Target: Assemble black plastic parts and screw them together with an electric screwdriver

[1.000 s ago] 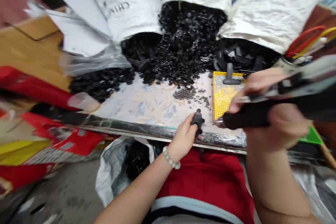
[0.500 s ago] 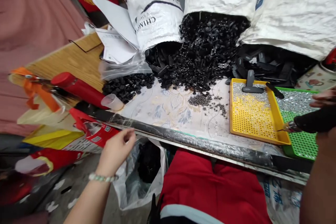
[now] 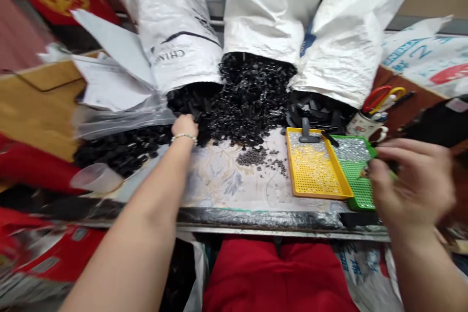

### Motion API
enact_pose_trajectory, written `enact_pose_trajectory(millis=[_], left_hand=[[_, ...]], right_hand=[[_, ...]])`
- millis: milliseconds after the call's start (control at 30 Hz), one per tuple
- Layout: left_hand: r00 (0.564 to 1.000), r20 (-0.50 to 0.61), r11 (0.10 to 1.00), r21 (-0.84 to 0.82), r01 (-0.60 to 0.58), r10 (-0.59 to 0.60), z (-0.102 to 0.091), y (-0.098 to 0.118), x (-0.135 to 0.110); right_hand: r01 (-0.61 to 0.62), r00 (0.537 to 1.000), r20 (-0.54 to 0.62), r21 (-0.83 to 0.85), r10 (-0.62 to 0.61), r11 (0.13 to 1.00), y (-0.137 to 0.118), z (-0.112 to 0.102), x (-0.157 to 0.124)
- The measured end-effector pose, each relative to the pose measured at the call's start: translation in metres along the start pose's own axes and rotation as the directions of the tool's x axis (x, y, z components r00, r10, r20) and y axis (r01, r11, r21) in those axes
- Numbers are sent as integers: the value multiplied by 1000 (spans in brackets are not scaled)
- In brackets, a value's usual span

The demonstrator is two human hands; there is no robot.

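Head view: with six o'clock at your own waist, your right hand [image 3: 413, 185] is nearest, at four o'clock, fingers curled around a dark tool [image 3: 363, 171] whose tip shows over the green tray [image 3: 363, 195]. Blur hides the exact grip. A low swing of that wrist could knock this tray, or the yellow tray [image 3: 321, 196] tight beside it, scattering the shiny bits inside.

At nine o'clock a clear plastic cup [image 3: 97, 177] sits close to your left forearm [image 3: 146, 224]; a careless elbow could tip it. Small metal bits [image 3: 252, 157] lie loose mid-worktop [image 3: 212, 185], so a sleeveless arm dragged across would likely sweep them about.

At two o'clock a T-shaped black piece [image 3: 309, 138] rests at the yellow tray's far end, where a nudge might topple it.

Your left hand [image 3: 185, 126], at ten o'clock, is down among black parts; I can't tell whether its fingers are open or closed. Neighbouring piles run together there, so a wrong piece is easily picked up. Behind, three white bags [image 3: 263, 14] could spill more if tugged.
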State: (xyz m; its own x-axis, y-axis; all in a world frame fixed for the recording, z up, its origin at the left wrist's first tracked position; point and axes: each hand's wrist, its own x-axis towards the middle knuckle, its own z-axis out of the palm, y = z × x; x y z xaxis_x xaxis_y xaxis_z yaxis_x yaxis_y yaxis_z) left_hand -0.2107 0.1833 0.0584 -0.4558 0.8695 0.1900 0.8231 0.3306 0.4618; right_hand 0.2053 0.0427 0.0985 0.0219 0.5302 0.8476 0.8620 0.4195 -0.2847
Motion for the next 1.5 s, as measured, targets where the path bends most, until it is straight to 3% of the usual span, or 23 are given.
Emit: enact_pose_trajectory(millis=[67, 100, 167, 233, 267, 300, 433, 533, 633, 667, 767, 867, 933, 1033, 1100, 1333, 1500], left_hand=[[999, 17, 1000, 0, -30, 30, -11, -4, -9], [998, 19, 998, 4, -61, 61, -17, -8, -17], [990, 23, 990, 0, -141, 141, -28, -23, -41], [966, -15, 966, -10, -260, 259, -37, -43, -72], [965, -21, 965, -24, -260, 260, -41, -54, -89], [965, -8, 964, -46, -263, 262, -44, -64, -105], [977, 112, 981, -87, -173, 182, -56, -89, -153], [958, 170, 970, -115, -213, 231, -53, -83, -161], [914, 226, 941, -126, -315, 337, -31, -69, -147], [911, 199, 929, -164, -332, 361, -20, -66, -141], [927, 115, 919, -222, -326, 356, 9, -62, -128], [936, 54, 909, -261, -324, 349, 25, -58, -135], [914, 23, 883, -267, -385, 406, 27, -51, -149], [844, 66, 834, -208, -511, 533, 27, -37, -171], [815, 108, 816, -194, -545, 570, 26, -30, -179], [872, 38, 820, -361, -444, 488, 29, -7, -174], [879, 27, 782, -471, -409, 475, 29, 13, -178]], right_hand=[[116, 970, 208, 64, -126, 991, 3, 23, 4], [112, 944, 303, 86, -133, 990, 7, 41, 8], [33, 884, 466, 3, -31, 999, 18, 81, 18], [-63, 776, 602, -224, 189, 973, 32, 123, 30], [-129, 720, 607, -358, 335, 925, 38, 141, 36], [-165, 700, 586, -422, 408, 891, 44, 158, 41], [-262, 662, 501, -541, 557, 799, 55, 197, 54], [-285, 656, 493, -540, 572, 792, 55, 205, 55], [-285, 664, 517, -494, 541, 822, 55, 201, 56], [-281, 670, 525, -474, 524, 834, 55, 199, 56], [-255, 724, 519, -411, 454, 875, 48, 191, 58], [-169, 793, 521, -310, 316, 936, 17, 186, 51], [-50, 762, 624, -207, 171, 977, -14, 188, 39], [189, 543, 839, -104, -15, 976, -56, 195, 15], [247, 494, 869, -105, -32, 963, -70, 200, 3], [278, 570, 818, -97, -83, 956, -77, 216, -4], [309, 599, 794, -105, -107, 945, -88, 232, 7]])
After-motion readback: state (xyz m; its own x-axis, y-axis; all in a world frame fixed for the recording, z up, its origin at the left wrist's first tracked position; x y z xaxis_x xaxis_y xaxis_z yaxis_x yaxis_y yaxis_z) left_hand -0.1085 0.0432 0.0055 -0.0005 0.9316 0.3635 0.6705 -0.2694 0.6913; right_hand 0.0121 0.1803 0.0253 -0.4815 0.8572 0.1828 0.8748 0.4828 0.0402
